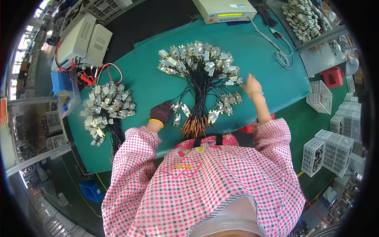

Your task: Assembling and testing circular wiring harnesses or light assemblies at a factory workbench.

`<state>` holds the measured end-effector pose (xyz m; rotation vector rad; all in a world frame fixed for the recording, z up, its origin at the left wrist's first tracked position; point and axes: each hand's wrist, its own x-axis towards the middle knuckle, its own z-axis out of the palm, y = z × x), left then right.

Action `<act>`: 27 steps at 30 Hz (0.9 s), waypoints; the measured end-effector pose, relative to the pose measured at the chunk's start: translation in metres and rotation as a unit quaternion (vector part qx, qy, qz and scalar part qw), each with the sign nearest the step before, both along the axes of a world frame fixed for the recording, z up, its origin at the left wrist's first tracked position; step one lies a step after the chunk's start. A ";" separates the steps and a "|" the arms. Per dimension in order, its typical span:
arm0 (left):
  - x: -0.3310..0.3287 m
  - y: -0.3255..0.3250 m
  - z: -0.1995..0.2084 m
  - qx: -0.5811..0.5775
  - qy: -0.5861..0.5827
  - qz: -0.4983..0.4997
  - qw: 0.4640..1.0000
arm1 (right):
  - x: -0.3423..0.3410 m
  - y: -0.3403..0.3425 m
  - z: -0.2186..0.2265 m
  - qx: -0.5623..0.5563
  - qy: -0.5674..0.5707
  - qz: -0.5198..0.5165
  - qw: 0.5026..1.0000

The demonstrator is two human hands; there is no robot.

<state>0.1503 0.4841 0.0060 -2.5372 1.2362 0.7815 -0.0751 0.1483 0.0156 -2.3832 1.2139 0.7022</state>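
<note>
A large bundle of black wires [202, 87] lies on the green table mat, with bare copper-coloured ends [194, 127] toward me. Clear-and-metal connector heads [197, 51] fan out at its far end, and several more lie along its sides. My left hand [160, 111], in a dark knitted glove, is curled beside the loose heads [177, 112] left of the wires; what its fingers hold, if anything, is hidden. Bare, my right hand [252, 85] is at the bundle's right edge, fingers apart, close to an outlying head [240, 80].
A second wire bundle [108, 104] lies at the left of the mat. Beige instruments [75, 39] with red leads stand behind it. Another meter [225, 11] sits at the far edge, and a grey cable [276, 51] coils at right. White crates [319, 96] stand beyond the table.
</note>
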 end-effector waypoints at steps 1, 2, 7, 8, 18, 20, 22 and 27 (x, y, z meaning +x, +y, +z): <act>-0.001 0.001 0.003 -0.001 0.014 0.003 1.000 | -0.002 0.000 -0.020 -0.098 -0.131 0.039 0.986; 0.000 0.000 0.004 -0.004 0.028 0.006 1.000 | -0.004 -0.004 -0.038 -0.194 -0.259 0.075 0.943; -0.003 0.002 0.007 0.020 0.012 0.008 1.000 | -0.011 0.011 -0.060 -0.133 -0.274 0.079 0.949; -0.003 0.000 0.008 0.017 0.018 0.016 1.000 | -0.009 0.015 -0.061 -0.171 -0.280 0.081 0.941; 0.002 -0.002 -0.001 -0.042 0.017 -0.001 0.999 | -0.046 0.016 -0.039 0.014 -0.027 0.078 0.996; 0.005 0.000 -0.003 -0.034 0.040 0.020 0.998 | -0.044 0.002 -0.062 0.065 -0.009 0.121 0.991; 0.003 -0.004 0.007 0.006 0.035 -0.001 0.999 | -0.041 0.006 -0.056 0.081 -0.017 0.189 0.978; 0.008 0.007 -0.017 -0.022 0.044 -0.029 0.998 | -0.007 0.001 -0.003 0.181 0.112 0.044 0.976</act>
